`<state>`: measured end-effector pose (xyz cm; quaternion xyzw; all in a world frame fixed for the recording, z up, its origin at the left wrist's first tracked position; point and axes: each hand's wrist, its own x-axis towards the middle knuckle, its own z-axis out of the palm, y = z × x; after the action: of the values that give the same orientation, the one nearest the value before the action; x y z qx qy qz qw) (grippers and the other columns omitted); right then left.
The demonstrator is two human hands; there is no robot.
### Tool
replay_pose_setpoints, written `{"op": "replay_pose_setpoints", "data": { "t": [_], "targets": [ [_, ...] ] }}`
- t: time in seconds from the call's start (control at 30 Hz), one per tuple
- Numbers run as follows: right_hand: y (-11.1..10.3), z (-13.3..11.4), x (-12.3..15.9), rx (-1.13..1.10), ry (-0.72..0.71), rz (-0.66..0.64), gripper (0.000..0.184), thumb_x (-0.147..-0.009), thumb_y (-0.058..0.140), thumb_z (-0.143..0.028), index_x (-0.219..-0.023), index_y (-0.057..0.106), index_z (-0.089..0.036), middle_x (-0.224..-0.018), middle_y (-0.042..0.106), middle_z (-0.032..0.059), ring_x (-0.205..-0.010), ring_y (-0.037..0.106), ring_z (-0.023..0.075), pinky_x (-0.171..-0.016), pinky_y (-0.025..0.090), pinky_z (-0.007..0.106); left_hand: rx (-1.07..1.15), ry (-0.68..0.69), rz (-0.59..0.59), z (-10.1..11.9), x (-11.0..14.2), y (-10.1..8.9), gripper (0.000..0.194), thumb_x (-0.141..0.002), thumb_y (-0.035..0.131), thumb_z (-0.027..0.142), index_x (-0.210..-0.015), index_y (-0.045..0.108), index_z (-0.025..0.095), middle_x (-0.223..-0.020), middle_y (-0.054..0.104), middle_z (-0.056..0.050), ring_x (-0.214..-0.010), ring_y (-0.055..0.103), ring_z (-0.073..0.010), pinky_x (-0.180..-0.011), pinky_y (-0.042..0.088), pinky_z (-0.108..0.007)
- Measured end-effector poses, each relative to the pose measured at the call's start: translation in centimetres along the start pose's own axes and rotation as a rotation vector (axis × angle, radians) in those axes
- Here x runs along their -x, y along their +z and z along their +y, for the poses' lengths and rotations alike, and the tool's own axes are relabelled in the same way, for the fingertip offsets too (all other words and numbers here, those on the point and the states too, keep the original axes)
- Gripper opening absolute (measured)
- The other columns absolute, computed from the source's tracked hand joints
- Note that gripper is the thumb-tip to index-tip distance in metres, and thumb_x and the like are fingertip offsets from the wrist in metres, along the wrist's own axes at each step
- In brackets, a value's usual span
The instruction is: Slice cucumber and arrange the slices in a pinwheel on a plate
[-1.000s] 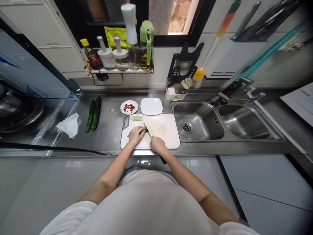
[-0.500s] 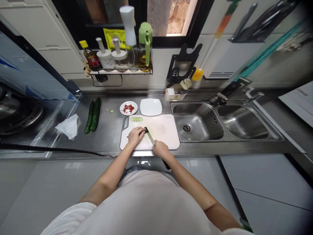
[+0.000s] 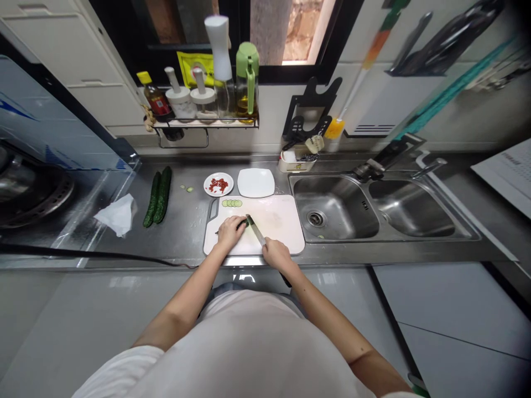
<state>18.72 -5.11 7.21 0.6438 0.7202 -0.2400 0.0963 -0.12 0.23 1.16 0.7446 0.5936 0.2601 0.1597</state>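
My left hand (image 3: 229, 231) is closed over a dark green cucumber (image 3: 243, 223) on the white cutting board (image 3: 282, 218); most of the cucumber is hidden under the fingers. In my right hand (image 3: 276, 254) is a knife (image 3: 256, 230), its blade slanting up and left to the cucumber's right end. Whether the edge touches the cucumber I cannot tell. Several overlapping cucumber slices (image 3: 232, 203) lie in a row at the board's upper left. Behind the board are a small white plate with chopped red pieces (image 3: 218, 184) and a square white plate (image 3: 256, 182).
Two whole cucumbers (image 3: 157, 196) and a crumpled white tissue (image 3: 118, 215) lie on the steel counter to the left. A double sink (image 3: 336, 207) is on the right. Bottles and jars stand on a wall rack (image 3: 207, 122) at the back. A dark cable (image 3: 103, 253) runs along the front edge.
The knife and my right hand have shifted slightly right and down. My left hand stays on the cucumber. The row of slices looks the same.
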Motion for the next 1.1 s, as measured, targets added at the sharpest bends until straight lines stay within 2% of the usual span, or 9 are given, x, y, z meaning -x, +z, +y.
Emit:
{"op": "replay_pose_setpoints", "data": {
  "t": [0.17, 0.3, 0.4, 0.5, 0.67, 0.87, 1.0, 1.1],
  "targets": [
    [-0.6, 0.7, 0.3, 0.033, 0.063, 0.024, 0.034, -0.097, 0.034, -0.025, -0.123, 0.056, -0.022, -0.102, 0.07, 0.0109, -0.097, 0.065, 0.0221, -0.078, 0.041, 0.029, 0.015, -0.032, 0.025, 0.0, 0.2, 0.0, 0.03, -0.091, 0.054, 0.031, -0.118, 0.064, 0.023, -0.116, 0.068, -0.006, -0.106, 0.061, -0.0214, -0.094, 0.047, -0.034],
    [-0.4, 1.2, 0.4, 0.044, 0.084, 0.085, 0.037, -0.099, 0.033, -0.028, -0.128, 0.054, -0.027, -0.104, 0.069, 0.0096, -0.098, 0.064, 0.0219, -0.078, 0.04, 0.029, 0.075, -0.105, 0.112, -0.5, 0.4, -0.1, 0.029, -0.094, 0.047, 0.03, -0.116, 0.065, 0.022, -0.115, 0.068, -0.006, -0.107, 0.061, -0.0205, -0.095, 0.047, -0.033],
    [-0.4, 1.4, 0.6, 0.069, 0.087, 0.135, 0.035, -0.098, 0.036, -0.027, -0.126, 0.056, -0.026, -0.105, 0.068, 0.0094, -0.099, 0.062, 0.0223, -0.08, 0.038, 0.029, 0.142, -0.181, 0.169, -0.7, 0.4, -0.5, 0.031, -0.095, 0.044, 0.031, -0.115, 0.065, 0.02, -0.116, 0.068, -0.007, -0.108, 0.061, -0.0199, -0.094, 0.048, -0.032],
    [-0.6, 1.4, 0.8, 0.095, 0.094, 0.167, 0.035, -0.095, 0.043, -0.025, -0.127, 0.056, -0.025, -0.105, 0.067, 0.0093, -0.101, 0.06, 0.0223, -0.082, 0.037, 0.029, 0.196, -0.199, 0.179, -0.4, 0.2, -1.1, 0.031, -0.096, 0.044, 0.033, -0.114, 0.065, 0.019, -0.115, 0.068, -0.008, -0.107, 0.062, -0.0194, -0.092, 0.049, -0.031],
    [-1.0, 1.6, 0.9, 0.125, 0.073, 0.221, 0.047, -0.09, 0.051, -0.023, -0.137, 0.046, -0.022, -0.111, 0.064, 0.0115, -0.105, 0.054, 0.0238, -0.088, 0.034, 0.031, 0.197, -0.093, 0.118, 0.7, -0.2, -1.9, 0.029, -0.093, 0.051, 0.037, -0.112, 0.067, 0.021, -0.115, 0.067, -0.006, -0.108, 0.061, -0.0195, -0.096, 0.047, -0.032],
    [-0.9, 2.3, 1.0, 0.139, 0.039, 0.238, 0.05, -0.09, 0.052, -0.026, -0.139, 0.044, -0.021, -0.112, 0.062, 0.0128, -0.106, 0.051, 0.0257, -0.089, 0.031, 0.033, 0.083, -0.018, -0.064, 1.6, -0.9, -2.2, 0.028, -0.085, 0.061, 0.041, -0.105, 0.071, 0.025, -0.118, 0.065, -0.007, -0.114, 0.056, -0.0243, -0.104, 0.04, -0.041],
    [-0.7, 2.8, 1.0, 0.155, 0.036, 0.243, 0.05, -0.09, 0.053, -0.027, -0.139, 0.044, -0.022, -0.112, 0.062, 0.0129, -0.106, 0.05, 0.0257, -0.089, 0.03, 0.033, 0.116, 0.021, -0.134, 1.8, -1.5, -2.3, 0.022, -0.085, 0.061, 0.037, -0.1, 0.072, 0.025, -0.114, 0.066, -0.006, -0.112, 0.056, -0.0237, -0.102, 0.041, -0.04],
    [-0.6, 3.2, 1.1, 0.164, 0.04, 0.245, 0.05, -0.089, 0.055, -0.027, -0.138, 0.045, -0.022, -0.111, 0.062, 0.0125, -0.106, 0.05, 0.0255, -0.088, 0.03, 0.033, 0.153, 0.039, -0.142, 2.2, -1.9, -2.4, 0.016, -0.083, 0.061, 0.029, -0.095, 0.07, 0.023, -0.105, 0.068, -0.005, -0.105, 0.058, -0.0221, -0.098, 0.044, -0.038]
  ]
}}
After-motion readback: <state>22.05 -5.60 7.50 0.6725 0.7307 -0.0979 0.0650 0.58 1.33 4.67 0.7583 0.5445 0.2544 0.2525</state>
